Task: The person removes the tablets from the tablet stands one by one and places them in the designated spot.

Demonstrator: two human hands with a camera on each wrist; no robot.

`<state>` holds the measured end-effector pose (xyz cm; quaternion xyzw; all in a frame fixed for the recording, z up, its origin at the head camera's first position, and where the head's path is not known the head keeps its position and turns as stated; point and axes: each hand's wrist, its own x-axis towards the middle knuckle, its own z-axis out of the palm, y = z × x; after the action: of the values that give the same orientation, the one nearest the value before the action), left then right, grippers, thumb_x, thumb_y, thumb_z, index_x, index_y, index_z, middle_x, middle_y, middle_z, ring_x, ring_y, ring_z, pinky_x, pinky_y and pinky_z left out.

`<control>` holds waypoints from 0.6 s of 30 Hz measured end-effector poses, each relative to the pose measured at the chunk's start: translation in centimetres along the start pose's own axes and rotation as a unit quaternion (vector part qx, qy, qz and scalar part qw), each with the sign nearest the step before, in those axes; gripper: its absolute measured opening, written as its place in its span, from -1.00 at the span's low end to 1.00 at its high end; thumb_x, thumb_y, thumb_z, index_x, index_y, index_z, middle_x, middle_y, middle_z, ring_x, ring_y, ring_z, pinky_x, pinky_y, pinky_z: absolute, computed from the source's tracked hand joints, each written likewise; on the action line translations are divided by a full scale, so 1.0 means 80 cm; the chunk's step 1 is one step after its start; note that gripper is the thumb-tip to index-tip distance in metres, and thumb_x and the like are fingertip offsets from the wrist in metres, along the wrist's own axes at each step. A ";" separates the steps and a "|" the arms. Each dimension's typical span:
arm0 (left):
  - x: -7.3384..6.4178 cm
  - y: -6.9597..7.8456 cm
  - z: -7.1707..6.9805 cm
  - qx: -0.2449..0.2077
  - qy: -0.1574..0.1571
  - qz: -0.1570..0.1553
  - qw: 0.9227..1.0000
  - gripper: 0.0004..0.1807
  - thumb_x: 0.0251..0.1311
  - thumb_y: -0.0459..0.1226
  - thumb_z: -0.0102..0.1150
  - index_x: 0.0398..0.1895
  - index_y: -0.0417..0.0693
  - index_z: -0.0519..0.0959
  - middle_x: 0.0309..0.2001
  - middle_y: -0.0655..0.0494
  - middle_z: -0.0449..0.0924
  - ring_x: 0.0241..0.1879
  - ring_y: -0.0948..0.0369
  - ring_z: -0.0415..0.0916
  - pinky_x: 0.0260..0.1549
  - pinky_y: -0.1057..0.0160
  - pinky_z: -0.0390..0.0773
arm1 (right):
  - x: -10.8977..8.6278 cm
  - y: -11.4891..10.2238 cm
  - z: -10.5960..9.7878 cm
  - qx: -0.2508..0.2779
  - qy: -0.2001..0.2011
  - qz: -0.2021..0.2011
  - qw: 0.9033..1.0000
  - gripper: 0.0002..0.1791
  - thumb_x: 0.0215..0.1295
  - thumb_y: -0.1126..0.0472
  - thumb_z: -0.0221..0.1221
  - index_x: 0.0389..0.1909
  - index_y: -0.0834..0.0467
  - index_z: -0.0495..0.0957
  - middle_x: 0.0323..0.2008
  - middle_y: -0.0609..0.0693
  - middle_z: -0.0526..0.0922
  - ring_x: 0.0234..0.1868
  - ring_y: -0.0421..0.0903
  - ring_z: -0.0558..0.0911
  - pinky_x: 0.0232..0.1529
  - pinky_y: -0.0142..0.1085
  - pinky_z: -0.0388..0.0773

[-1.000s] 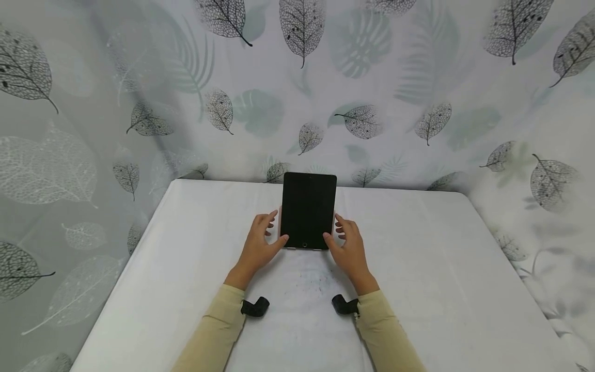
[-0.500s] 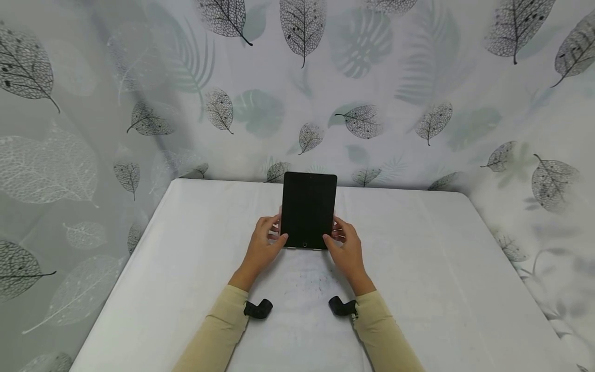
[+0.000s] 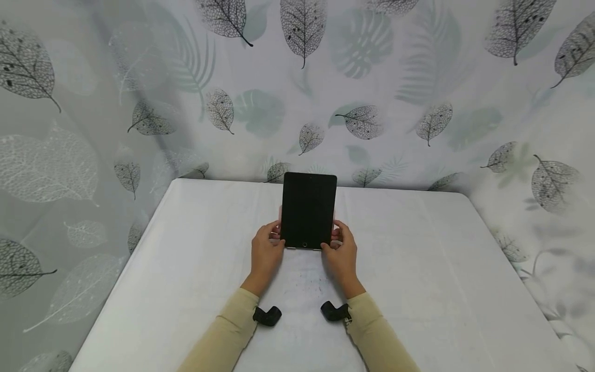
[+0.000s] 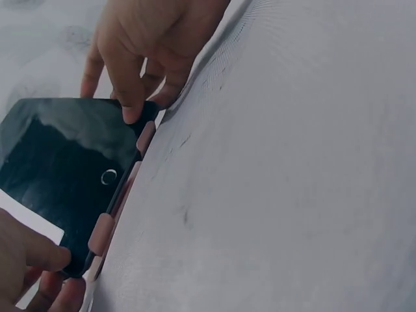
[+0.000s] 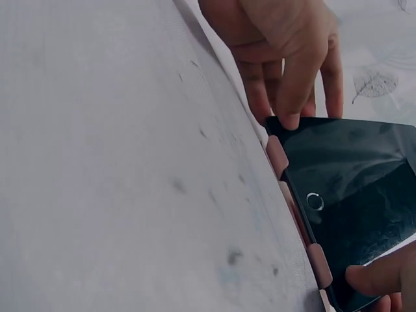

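A tablet [image 3: 309,209] with a dark screen and a round home button stands leaning back, facing me, towards the far side of the table. Pink clips [image 4: 101,234] hook over its bottom edge, and a pink part shows behind its sides; what this support looks like at the back is hidden. My left hand [image 3: 266,256] grips the lower left corner, thumb on the front and fingers at the side. At the lower right corner my right hand [image 3: 341,256] does the same. Both wrist views show the thumbs pressing the screen's border close to the clips.
White cloth covers the table [image 3: 418,289], with faint dark smudges in front of the tablet. A leaf-patterned curtain [image 3: 297,103] hangs behind and on both sides. Black wrist-worn devices [image 3: 267,315] stick out inward from both sleeves.
Both hands have come inward and slid slightly down to the tablet's lower corners, their fingers closing at its sides. The forearms are nearer each other. The tablet has stayed in place.
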<state>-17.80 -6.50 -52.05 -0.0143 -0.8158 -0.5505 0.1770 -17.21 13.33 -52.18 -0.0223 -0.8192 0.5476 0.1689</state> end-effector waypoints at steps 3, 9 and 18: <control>-0.002 -0.001 0.003 -0.002 0.013 -0.002 1.000 -0.46 0.06 -0.62 0.28 0.17 -0.19 0.62 -0.12 -0.12 0.62 -0.16 0.02 0.65 -0.16 0.11 0.75 | -0.002 0.002 0.004 0.011 -0.001 0.000 1.000 -0.24 0.11 0.58 0.34 0.36 0.14 0.42 -0.07 0.16 0.52 -0.08 0.00 0.52 -0.08 -0.29 0.62; -0.002 -0.003 0.005 -0.009 0.021 -0.004 1.000 -0.43 0.03 -0.65 0.27 0.16 -0.18 0.62 -0.13 -0.12 0.63 -0.18 0.02 0.66 -0.17 0.11 0.75 | -0.001 0.006 0.005 0.033 -0.010 0.003 0.999 -0.24 0.15 0.59 0.32 0.37 0.12 0.41 -0.07 0.17 0.49 -0.07 0.00 0.49 -0.10 -0.35 0.55; 0.002 -0.004 0.007 -0.034 0.028 -0.022 0.999 -0.43 -0.04 -0.67 0.31 0.08 -0.10 0.67 -0.21 -0.07 0.68 -0.28 0.06 0.66 -0.22 0.22 0.71 | 0.002 0.008 0.003 0.074 -0.017 0.005 0.997 -0.21 0.13 0.63 0.30 0.40 0.16 0.37 -0.01 0.24 0.48 -0.03 0.06 0.47 -0.07 -0.20 0.51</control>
<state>-18.18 -6.16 -52.49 0.0134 -0.7916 -0.5817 0.1869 -17.57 13.42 -52.82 -0.0046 -0.7793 0.6076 0.1535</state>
